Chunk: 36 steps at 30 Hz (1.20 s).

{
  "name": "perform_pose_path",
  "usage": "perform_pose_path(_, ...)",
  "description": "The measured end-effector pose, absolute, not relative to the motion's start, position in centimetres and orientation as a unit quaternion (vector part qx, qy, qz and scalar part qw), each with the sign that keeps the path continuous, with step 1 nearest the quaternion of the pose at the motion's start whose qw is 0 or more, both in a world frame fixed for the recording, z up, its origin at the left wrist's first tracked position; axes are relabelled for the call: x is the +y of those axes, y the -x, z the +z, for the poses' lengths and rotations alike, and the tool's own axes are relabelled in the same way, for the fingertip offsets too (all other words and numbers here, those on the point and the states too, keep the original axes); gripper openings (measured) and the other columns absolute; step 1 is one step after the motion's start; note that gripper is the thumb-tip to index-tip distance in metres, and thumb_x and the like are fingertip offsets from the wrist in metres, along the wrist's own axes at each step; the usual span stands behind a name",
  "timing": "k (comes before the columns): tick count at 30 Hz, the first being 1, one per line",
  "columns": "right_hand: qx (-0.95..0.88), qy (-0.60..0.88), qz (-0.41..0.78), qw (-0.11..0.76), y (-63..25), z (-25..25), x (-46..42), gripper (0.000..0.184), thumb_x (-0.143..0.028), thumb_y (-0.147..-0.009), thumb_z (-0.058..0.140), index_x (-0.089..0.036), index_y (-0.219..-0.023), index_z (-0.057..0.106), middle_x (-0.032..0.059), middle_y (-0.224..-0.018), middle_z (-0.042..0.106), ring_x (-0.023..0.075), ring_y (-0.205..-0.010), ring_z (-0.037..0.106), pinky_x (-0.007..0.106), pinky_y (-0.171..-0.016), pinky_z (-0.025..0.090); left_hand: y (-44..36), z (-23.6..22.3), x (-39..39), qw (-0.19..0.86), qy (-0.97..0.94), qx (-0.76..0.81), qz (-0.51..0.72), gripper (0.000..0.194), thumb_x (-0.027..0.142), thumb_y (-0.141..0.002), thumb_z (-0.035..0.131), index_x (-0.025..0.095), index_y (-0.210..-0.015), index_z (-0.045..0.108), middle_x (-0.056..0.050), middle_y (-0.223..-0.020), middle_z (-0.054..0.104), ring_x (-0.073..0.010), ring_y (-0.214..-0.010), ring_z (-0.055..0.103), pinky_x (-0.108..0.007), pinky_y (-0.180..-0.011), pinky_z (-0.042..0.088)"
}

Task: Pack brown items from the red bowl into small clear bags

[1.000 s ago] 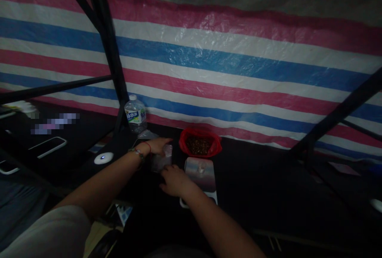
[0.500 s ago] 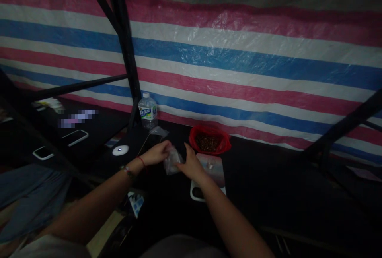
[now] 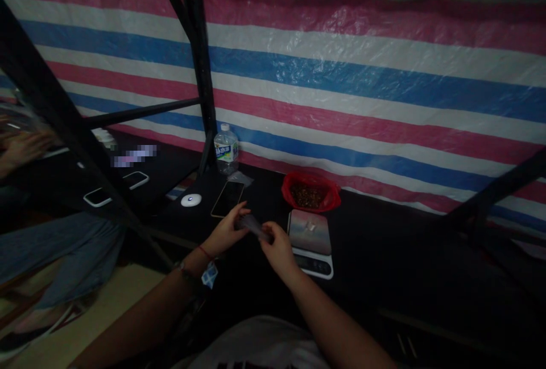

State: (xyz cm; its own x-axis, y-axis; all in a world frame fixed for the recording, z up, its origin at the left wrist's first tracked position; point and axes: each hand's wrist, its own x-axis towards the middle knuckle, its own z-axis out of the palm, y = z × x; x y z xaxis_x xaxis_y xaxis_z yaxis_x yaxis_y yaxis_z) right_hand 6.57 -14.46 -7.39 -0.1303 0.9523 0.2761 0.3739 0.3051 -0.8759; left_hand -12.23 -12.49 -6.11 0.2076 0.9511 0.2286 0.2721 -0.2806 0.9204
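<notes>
Between my two hands a small clear plastic bag is stretched sideways above the black table. My left hand grips its left end, fingers toward the phone. My right hand pinches the other end, just left of a kitchen scale. On the scale's plate lies a small clear object, too small to name. Behind the scale sits a red plastic bag, its mouth spread wide around many small brown pieces that I cannot identify.
A dark phone, a white oval device and a water bottle stand to the left. Black metal posts frame the table before a striped tarp. Another person's hands show at the far left.
The clear bag has gone from hanging loosely to being drawn flat between both hands. My right hand has closed on it. The view has shifted left, uncovering the scale's panel and the phone.
</notes>
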Motion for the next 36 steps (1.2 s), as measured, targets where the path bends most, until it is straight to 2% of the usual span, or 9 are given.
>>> perform_pose_path(4,-0.672,0.486,0.358,0.429,-6.0,-7.7,-14.0,0.046,-0.011,-0.067,0.058,-0.02,-0.112,0.057,0.0058,-0.106,0.066,0.0183,-0.096,0.062,0.035,-0.089,0.048,12.2,-7.0,-12.3,0.455,-0.638,0.426,0.451,0.088,0.015,-0.066,0.066,0.021,-0.143,0.022,-0.015,-0.131,0.047,-0.0233,-0.115,0.053,-0.042,-0.099,0.041)
perform_pose_path(11,-0.667,0.481,0.351,0.448,-5.8,-6.4,-13.8,0.023,-0.015,-0.074,0.049,-0.019,-0.089,0.068,0.0042,-0.09,0.068,0.0194,-0.088,0.062,0.034,-0.083,0.048,11.9,-6.2,-12.4,0.476,-0.575,0.407,0.527,0.081,0.012,-0.069,0.056,0.022,-0.142,0.024,-0.011,-0.124,0.054,-0.0186,-0.1,0.059,-0.036,-0.089,0.047)
perform_pose_path(14,-0.661,0.473,0.371,0.448,-5.5,-7.2,-14.1,0.026,-0.014,-0.071,0.054,-0.018,-0.094,0.066,0.0046,-0.094,0.067,0.019,-0.09,0.062,0.033,-0.085,0.049,12.3,-6.6,-12.5,0.47,-0.576,0.415,0.524,0.076,0.01,-0.067,0.055,0.021,-0.139,0.032,-0.009,-0.119,0.057,-0.0193,-0.103,0.058,-0.039,-0.095,0.045)
perform_pose_path(19,-0.642,0.482,0.398,0.444,-5.0,-8.7,-14.0,0.043,-0.014,-0.069,0.06,-0.02,-0.111,0.06,0.0056,-0.106,0.066,0.0188,-0.098,0.062,0.035,-0.091,0.048,12.4,-8.2,-12.4,0.51,-0.574,0.404,0.498,0.075,0.007,-0.066,0.052,0.02,-0.137,0.035,-0.012,-0.135,0.048,-0.0242,-0.121,0.049,-0.044,-0.104,0.038)
perform_pose_path(24,-0.678,0.473,0.362,0.43,-5.0,-8.0,-14.1,0.033,-0.013,-0.072,0.057,-0.02,-0.104,0.065,0.0063,-0.104,0.066,0.0193,-0.098,0.06,0.035,-0.092,0.046,11.7,-8.8,-12.2,0.54,-0.576,0.389,0.475,0.079,0.001,-0.06,0.048,0.021,-0.136,0.037,-0.01,-0.131,0.051,-0.0221,-0.12,0.051,-0.044,-0.106,0.036)
perform_pose_path(28,-0.688,0.441,0.38,0.433,-5.2,-7.1,-14.5,0.026,-0.014,-0.078,0.05,-0.021,-0.094,0.07,0.0052,-0.095,0.066,0.0179,-0.092,0.061,0.032,-0.086,0.048,11.8,-8.3,-12.1,0.515,-0.577,0.409,0.484,0.059,0.001,-0.059,0.047,0.018,-0.115,0.052,-0.009,-0.127,0.054,-0.0221,-0.117,0.052,-0.041,-0.103,0.038)
perform_pose_path(31,-0.689,0.448,0.377,0.427,-5.3,-6.8,-14.7,0.026,-0.013,-0.076,0.053,-0.021,-0.093,0.07,0.0045,-0.094,0.066,0.0178,-0.091,0.06,0.031,-0.085,0.048,12.2,-7.7,-12.3,0.506,-0.579,0.407,0.493,0.041,0.002,-0.06,0.049,0.017,-0.098,0.054,-0.009,-0.119,0.058,-0.0214,-0.111,0.055,-0.039,-0.098,0.042)
perform_pose_path(34,-0.692,0.45,0.371,0.425,-5.3,-6.8,-14.8,0.024,-0.014,-0.077,0.053,-0.021,-0.093,0.07,0.0044,-0.092,0.065,0.0176,-0.09,0.06,0.031,-0.085,0.048,12.4,-6.9,-12.7,0.485,-0.569,0.43,0.506,0.039,0.007,-0.066,0.052,0.018,-0.103,0.05,-0.005,-0.099,0.062,-0.0185,-0.095,0.059,-0.036,-0.088,0.046)
perform_pose_path(36,-0.698,0.442,0.372,0.423,-5.1,-6.9,-14.9,0.024,-0.015,-0.079,0.051,-0.022,-0.093,0.07,0.0044,-0.093,0.065,0.0172,-0.09,0.06,0.03,-0.084,0.049,12.6,-6.5,-13.1,0.458,-0.584,0.443,0.502,0.036,0.01,-0.069,0.053,0.018,-0.104,0.051,-0.005,-0.097,0.06,-0.018,-0.092,0.059,-0.035,-0.087,0.047)
